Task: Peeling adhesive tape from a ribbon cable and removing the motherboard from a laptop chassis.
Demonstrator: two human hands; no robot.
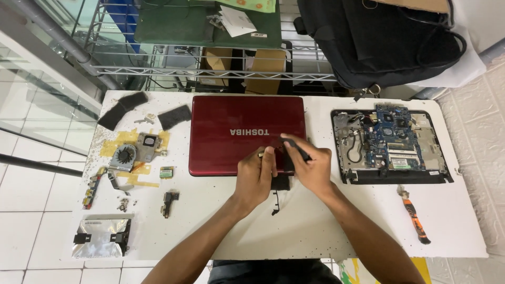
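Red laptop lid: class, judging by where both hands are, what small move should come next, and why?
Probably steady the small part with the left hand and ease the black tool in the right hand along it: both hands meet over the red laptop lid's front edge, the tool tip angled inward.

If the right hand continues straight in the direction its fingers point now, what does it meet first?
The right hand points up and left, so it would probably first meet the red laptop lid, over which its fingers already lie; height is unclear.

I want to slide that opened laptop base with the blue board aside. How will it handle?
The opened laptop base lies flat, so it will probably slide rather than tip. Its exposed blue circuit board and loose wires look fragile and may snag; gripping the black rim seems safest.
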